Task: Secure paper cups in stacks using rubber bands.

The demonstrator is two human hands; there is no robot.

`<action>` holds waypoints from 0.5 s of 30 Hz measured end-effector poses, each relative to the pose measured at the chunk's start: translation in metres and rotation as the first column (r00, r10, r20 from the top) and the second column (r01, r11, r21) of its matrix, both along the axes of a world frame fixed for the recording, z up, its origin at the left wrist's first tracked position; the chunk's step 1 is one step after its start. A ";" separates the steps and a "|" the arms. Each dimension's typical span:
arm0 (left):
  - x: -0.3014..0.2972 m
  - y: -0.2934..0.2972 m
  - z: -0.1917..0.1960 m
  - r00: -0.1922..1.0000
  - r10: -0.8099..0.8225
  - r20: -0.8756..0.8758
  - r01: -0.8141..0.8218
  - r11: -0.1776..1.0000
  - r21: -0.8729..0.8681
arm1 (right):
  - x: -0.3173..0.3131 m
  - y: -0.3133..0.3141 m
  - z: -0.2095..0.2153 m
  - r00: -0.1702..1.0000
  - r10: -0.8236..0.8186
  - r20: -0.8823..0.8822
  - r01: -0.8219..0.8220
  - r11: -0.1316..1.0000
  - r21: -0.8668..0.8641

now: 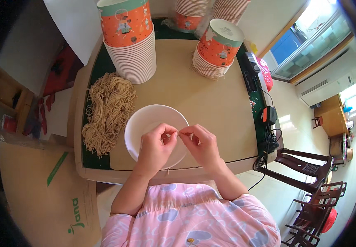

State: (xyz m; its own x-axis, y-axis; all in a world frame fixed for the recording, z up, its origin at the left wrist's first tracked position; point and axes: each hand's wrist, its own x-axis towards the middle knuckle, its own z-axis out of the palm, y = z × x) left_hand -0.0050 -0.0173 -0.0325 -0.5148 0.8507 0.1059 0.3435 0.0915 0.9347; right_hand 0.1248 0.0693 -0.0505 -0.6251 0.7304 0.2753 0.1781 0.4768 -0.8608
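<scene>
A round white paper bucket (pixel 137 123) stands in front of me, its open mouth facing up. Over its right rim my two hands meet, fingertips almost touching. My left hand (pixel 156 147) is closed in a pinch above the bucket, and my right hand (pixel 202 145) pinches just to the right of the rim. A thin tan strand of twine shows faintly between the fingertips; most of it is hidden. Below the near rim hangs a short twine end (pixel 168 170). To the left lies a big loose bundle of tan twine (pixel 109 111).
A tall stack of orange and green paper buckets (pixel 130 53) rises behind the twine. Another bucket stack (pixel 219 47) stands at the back right. Power strips and adapters (pixel 269 115) with cables line the table's right edge. A cardboard box (pixel 42 185) is at left, wooden chairs (pixel 305 168) at right.
</scene>
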 end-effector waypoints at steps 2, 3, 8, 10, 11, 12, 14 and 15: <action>0.000 0.000 0.000 1.000 0.005 -0.004 -0.005 1.000 -0.006 | -0.001 0.000 -0.001 1.000 0.002 -0.011 -0.002 1.000 0.008; -0.001 0.000 0.000 1.000 0.005 -0.004 -0.006 1.000 -0.006 | -0.002 0.000 -0.001 1.000 0.002 -0.022 -0.001 1.000 0.017; -0.003 0.000 -0.004 1.000 0.008 0.000 -0.008 1.000 0.024 | 0.001 -0.002 -0.002 1.000 -0.027 -0.005 0.027 1.000 0.009; -0.004 -0.001 -0.003 1.000 -0.001 0.011 0.001 1.000 0.016 | 0.001 -0.001 -0.005 1.000 -0.029 0.003 0.029 0.999 0.023; -0.004 -0.001 -0.002 1.000 -0.011 0.022 0.011 1.000 0.009 | 0.001 -0.001 -0.006 1.000 -0.029 -0.003 0.029 0.999 0.027; -0.004 -0.001 -0.003 1.000 -0.011 0.021 0.011 1.000 0.009 | 0.000 -0.002 -0.006 1.000 -0.029 -0.010 0.030 0.999 0.030; -0.004 -0.002 -0.008 0.997 -0.021 0.071 0.019 0.999 0.040 | 0.000 -0.003 -0.004 0.999 -0.036 -0.019 0.037 0.998 0.041; -0.004 -0.002 -0.009 0.997 -0.020 0.071 0.018 0.999 0.040 | 0.000 -0.004 -0.003 0.999 -0.043 -0.027 0.044 0.998 0.051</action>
